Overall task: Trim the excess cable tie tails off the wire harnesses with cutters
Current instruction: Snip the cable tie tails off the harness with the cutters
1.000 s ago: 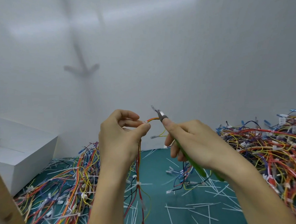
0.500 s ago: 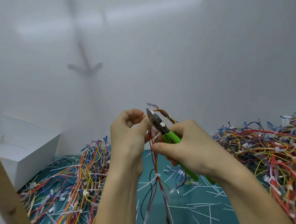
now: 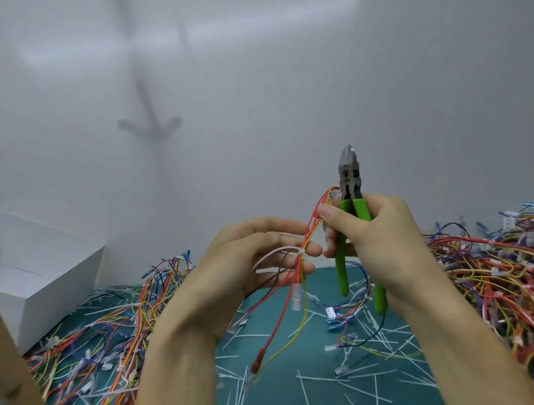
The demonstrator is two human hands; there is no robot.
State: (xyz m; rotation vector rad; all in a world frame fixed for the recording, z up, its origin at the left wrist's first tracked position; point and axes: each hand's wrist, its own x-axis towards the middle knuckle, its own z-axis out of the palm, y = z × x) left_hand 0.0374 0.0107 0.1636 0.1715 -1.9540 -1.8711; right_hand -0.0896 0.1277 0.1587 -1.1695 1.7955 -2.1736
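- My left hand [image 3: 244,265] has its fingers [image 3: 313,250] stretched nearly straight above the middle of the teal cutting mat [image 3: 270,400]. They cradle a thin harness of red, yellow and orange wires [image 3: 295,298] that lies across them.
- At my fingertips on that harness sits a white plastic cable tie [image 3: 300,252]. Its long tail curves back over my palm, uncut.
- My right hand [image 3: 382,236], just right of the left above the mat, is wrapped round the green-handled steel cutters [image 3: 349,176]. My thumb also presses the harness's upper end against them.
- The cutters point straight up with their jaws closed, well clear of the tie, so this cut is not yet made.
- Many loose white cut-off tails [image 3: 340,378] litter the mat, so I judge plenty of ties are already done.
- Tangled heaps of coloured harnesses lie on the mat's left edge [image 3: 111,334] and right edge [image 3: 495,283]. I cannot tell which heap is finished.
- A white cardboard box [image 3: 31,282] stands beyond the mat's far left corner.
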